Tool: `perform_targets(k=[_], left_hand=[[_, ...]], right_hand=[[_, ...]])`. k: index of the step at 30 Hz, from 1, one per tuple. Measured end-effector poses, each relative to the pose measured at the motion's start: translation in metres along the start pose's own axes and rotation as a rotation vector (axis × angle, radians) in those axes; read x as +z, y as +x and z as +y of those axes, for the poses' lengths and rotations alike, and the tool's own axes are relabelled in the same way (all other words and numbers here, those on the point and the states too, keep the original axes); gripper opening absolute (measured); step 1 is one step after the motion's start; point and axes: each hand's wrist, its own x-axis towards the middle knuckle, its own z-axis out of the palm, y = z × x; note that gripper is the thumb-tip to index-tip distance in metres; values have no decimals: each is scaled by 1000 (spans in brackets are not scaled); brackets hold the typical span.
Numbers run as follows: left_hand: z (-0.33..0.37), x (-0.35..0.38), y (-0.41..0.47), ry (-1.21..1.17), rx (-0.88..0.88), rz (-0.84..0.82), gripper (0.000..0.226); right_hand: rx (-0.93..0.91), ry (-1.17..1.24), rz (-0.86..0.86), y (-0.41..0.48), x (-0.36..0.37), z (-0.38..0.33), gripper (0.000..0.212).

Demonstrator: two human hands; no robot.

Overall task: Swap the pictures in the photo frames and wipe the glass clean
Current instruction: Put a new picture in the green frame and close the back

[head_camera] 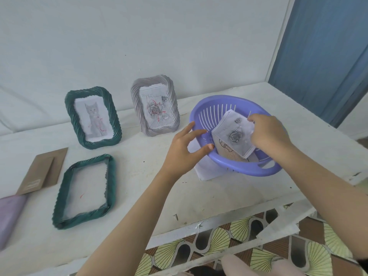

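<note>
A purple slotted basket stands tilted on the white table. Inside it my right hand pinches a rose picture by its right edge, above other papers. My left hand holds the basket's near-left rim, thumb inside the rim. A green frame lies face down at the front left with its back open, a red mark on its glass. A second green frame with a cat picture and a grey frame with a rose picture stand upright by the wall.
A brown backing board lies at the far left beside a purple cloth. A white paper pokes out under the basket. The table's chipped front edge runs over a patterned floor. A blue door is at the right.
</note>
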Motion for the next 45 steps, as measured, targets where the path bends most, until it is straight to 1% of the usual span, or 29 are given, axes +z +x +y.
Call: perform_targets(k=[2, 4, 5, 6, 8, 10, 11, 13, 16, 17, 19, 21, 23, 24, 26, 28, 31, 34, 36, 38, 41, 45], left_hand=[[1, 0, 1, 47, 58, 36, 48], [9, 1, 2, 61, 125, 89, 44], [15, 1, 2, 15, 135, 106, 40], [24, 1, 2, -80, 126, 105, 36], [45, 0, 2, -344, 47, 63, 30], [61, -3, 3, -556, -69, 24, 25], [66, -4, 4, -605, -107, 21, 24], [69, -9, 4, -636, -141, 59, 23], [55, -20, 2, -581, -182, 224, 29], [49, -25, 0, -560, -193, 268, 30], [37, -40, -9, -558, -203, 295, 31], [25, -57, -20, -597, -205, 272, 34], [14, -76, -34, -598, -200, 218, 37], [8, -86, -42, -595, -198, 182, 38], [-3, -106, -58, -599, -192, 124, 41], [-13, -128, -72, -603, -209, 101, 42], [-31, -160, -91, -574, -273, 108, 44], [-51, -189, -106, -403, -357, 234, 46], [-64, -206, -112, -312, -408, 336, 41], [-76, -221, -116, -246, -457, 389, 29], [-96, -240, -118, -177, -541, 382, 17], [-118, -253, -119, -95, -577, 329, 17]], right_hand=[[-17, 124, 109, -3, -7, 2, 46], [-57, 268, 197, -8, -13, 2, 42], [-100, 327, 238, -12, -15, 1, 39], [-157, 370, 276, -19, -17, -3, 36], [-284, 430, 305, -36, -21, -12, 31], [-414, 438, 261, -52, -21, -23, 29], [-481, 414, 229, -57, -18, -28, 29], [-608, 355, 166, -63, -11, -34, 30], [-711, 362, 71, -68, -2, -41, 37], [-716, 408, 49, -70, 2, -45, 41], [-690, 521, 51, -74, 10, -54, 44], [-633, 612, 72, -77, 20, -66, 36], [-545, 724, 48, -80, 28, -84, 24], [-491, 803, 3, -82, 31, -95, 21], [-398, 961, -133, -85, 39, -117, 23], [-375, 1042, -242, -88, 50, -137, 28], [-362, 1043, -315, -95, 68, -169, 35], [-311, 1032, -365, -102, 88, -201, 34], [-257, 1007, -388, -106, 102, -219, 30], [-213, 964, -396, -110, 117, -235, 27], [-218, 866, -382, -113, 136, -255, 22], [-243, 744, -371, -114, 152, -269, 20]])
